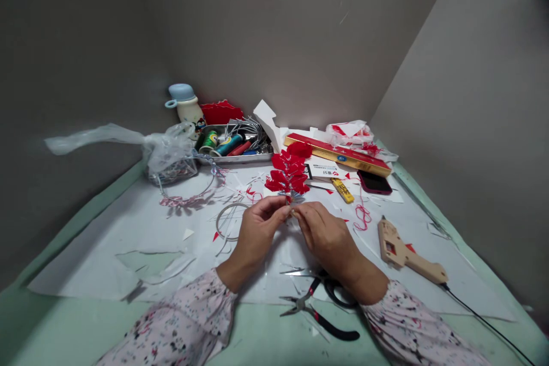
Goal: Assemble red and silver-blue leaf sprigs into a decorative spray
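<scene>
Over the middle of the table I hold a red artificial flower spray (288, 172), its layered petals or leaves standing upright above my fingertips. The fingers of my left hand (257, 230) are closed on the lower stem. Beside it, my right hand (328, 235) pinches the stem's base, where a small pale bit shows between the fingertips. Exactly what that bit is I cannot make out. Just below my right hand lie scissors (339, 294), partly hidden by it, and open black-and-red pliers (302, 303). To the left of my left hand rests a ring-shaped coil (218, 223).
A beige glue gun (412, 260) with a cord lies at the right. Behind stand a metal tray (240, 158) of thread spools and wire, a bottle (187, 107) and a red-gold box (343, 154). A yellow cutter (342, 190), phone (374, 183) and beaded headband (180, 201) lie nearer.
</scene>
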Demonstrator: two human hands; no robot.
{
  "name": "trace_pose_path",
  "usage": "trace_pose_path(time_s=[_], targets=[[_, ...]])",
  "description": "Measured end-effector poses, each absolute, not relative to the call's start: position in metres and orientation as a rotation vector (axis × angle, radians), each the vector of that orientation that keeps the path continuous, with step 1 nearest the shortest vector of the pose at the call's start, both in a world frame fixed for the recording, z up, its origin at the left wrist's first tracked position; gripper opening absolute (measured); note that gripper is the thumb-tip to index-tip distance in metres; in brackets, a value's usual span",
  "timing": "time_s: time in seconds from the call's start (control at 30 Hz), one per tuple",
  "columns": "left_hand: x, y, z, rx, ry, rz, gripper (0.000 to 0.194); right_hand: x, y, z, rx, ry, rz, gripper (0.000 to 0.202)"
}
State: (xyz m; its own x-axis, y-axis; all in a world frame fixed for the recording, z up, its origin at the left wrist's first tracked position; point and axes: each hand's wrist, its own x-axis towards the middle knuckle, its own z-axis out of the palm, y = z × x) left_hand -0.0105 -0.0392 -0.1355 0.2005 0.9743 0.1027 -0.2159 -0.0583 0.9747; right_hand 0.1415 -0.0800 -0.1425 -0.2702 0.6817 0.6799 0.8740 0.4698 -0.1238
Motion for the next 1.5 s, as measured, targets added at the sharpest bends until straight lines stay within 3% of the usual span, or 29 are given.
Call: trace_pose_path(time_s=[0.27, 0.63, 1.5], targets=[[-0.01, -0.042, -0.133, 1.215, 0.876, 1.185, 0.014, 0.14, -0.085, -0.119, -1.126, -1.683, -0.034, 0.01], [-0.009, -0.043, -0.136, 1.332, 0.879, 1.125, 0.011, 0.153, -0.081, -0.093, -1.215, -1.592, 0.069, 0.01], [-0.008, -0.044, -0.14, 1.399, 0.832, 1.093, 0.012, 0.155, -0.081, -0.1, -1.264, -1.775, -0.209, 0.014]])
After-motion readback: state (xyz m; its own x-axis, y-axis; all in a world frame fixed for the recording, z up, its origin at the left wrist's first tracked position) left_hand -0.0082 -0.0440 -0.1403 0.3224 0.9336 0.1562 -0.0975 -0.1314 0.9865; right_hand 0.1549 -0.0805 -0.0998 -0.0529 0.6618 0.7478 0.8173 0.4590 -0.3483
